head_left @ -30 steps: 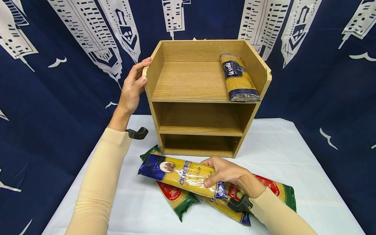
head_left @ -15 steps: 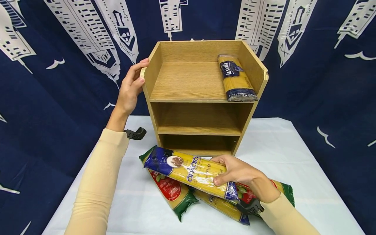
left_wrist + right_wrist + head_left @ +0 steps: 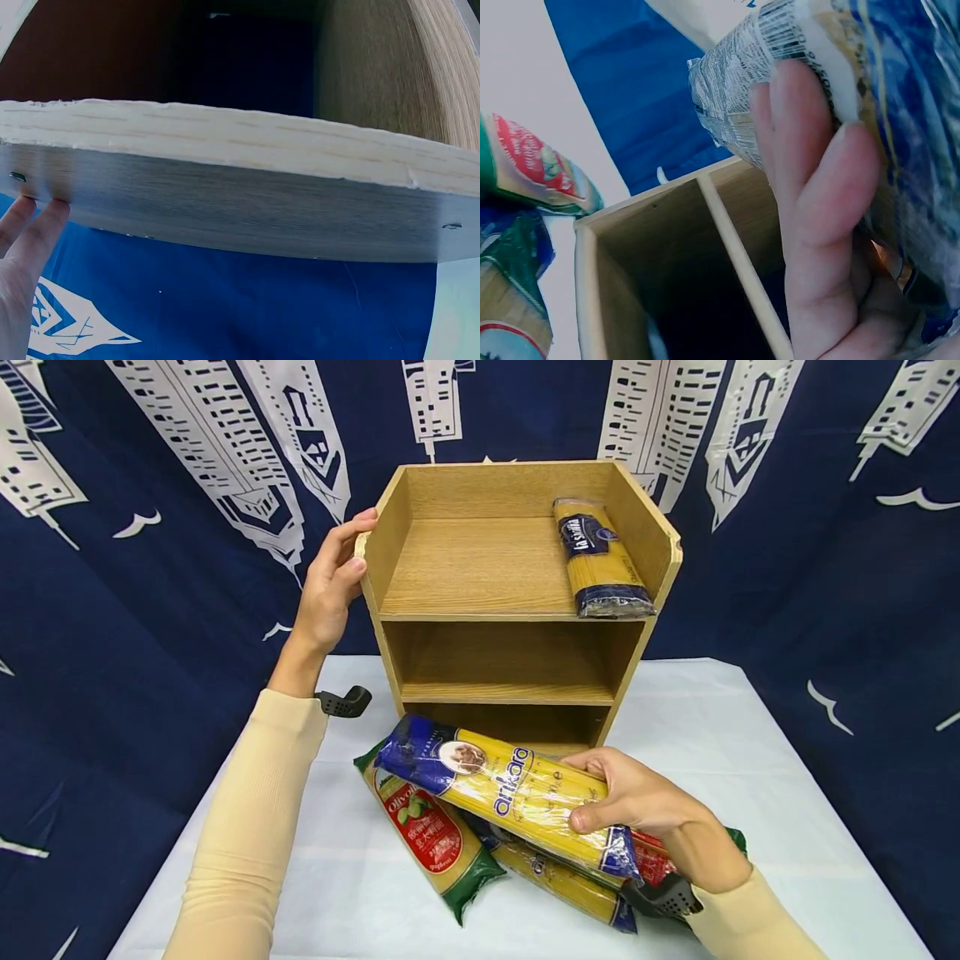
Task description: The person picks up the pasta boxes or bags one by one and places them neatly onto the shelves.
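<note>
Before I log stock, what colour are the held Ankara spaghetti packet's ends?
Blue; the Ankara spaghetti packet shows best in the head view.

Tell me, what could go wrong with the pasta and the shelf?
The right hand holds the long yellow-and-blue plastic pasta packet near one end, so the far end might droop or the packet could slip.
That far end is in front of the light-brown wooden shelf unit, so it might bump it.
The yellow pasta packet with dark-blue plastic bands reaches the unit's front edge up top, so a bump might slide it off.
</note>
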Available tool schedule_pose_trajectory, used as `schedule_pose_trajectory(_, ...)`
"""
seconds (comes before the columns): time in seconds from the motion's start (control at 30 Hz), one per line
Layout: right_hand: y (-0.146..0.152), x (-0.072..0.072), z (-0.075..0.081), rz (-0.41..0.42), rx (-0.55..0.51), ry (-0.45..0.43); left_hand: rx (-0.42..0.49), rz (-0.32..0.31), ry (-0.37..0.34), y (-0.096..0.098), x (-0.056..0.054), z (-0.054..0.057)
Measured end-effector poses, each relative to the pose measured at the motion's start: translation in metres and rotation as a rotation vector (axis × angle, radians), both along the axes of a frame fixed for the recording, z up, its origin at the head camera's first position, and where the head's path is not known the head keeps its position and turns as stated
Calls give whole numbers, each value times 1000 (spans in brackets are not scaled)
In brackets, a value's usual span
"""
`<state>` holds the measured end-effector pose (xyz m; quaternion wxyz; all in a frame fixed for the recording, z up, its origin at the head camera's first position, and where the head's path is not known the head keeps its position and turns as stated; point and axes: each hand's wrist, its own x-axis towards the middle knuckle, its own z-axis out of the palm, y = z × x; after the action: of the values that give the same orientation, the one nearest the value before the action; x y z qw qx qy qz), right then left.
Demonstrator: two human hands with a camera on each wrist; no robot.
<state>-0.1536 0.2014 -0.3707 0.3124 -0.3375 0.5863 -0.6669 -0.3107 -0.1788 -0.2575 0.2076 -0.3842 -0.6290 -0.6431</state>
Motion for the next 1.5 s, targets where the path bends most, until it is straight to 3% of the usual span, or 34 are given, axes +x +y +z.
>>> schedule_pose_trajectory(0.57,19,21,33,-76,-109,42,-3,12,-5,1,1,0)
schedule_pose_trajectory(0.83,17,31,52,-90,-204,9,-7,22,-3,1,0,-1)
schedule_pose_trajectory(1.07,15,44,70,-179,-185,5,-15,39,-14,2,3,1)
schedule_pose_trajectory(1.2,14,50,76,-184,-235,17,-12,41,-13,2,4,1)
schedule_pose_trajectory(1.33,15,56,84,-193,-273,-11,-7,34,-8,3,3,0)
schedule_pose_trajectory(1.5,15,58,92,-264,-259,-66,5,24,-8,3,3,-1)
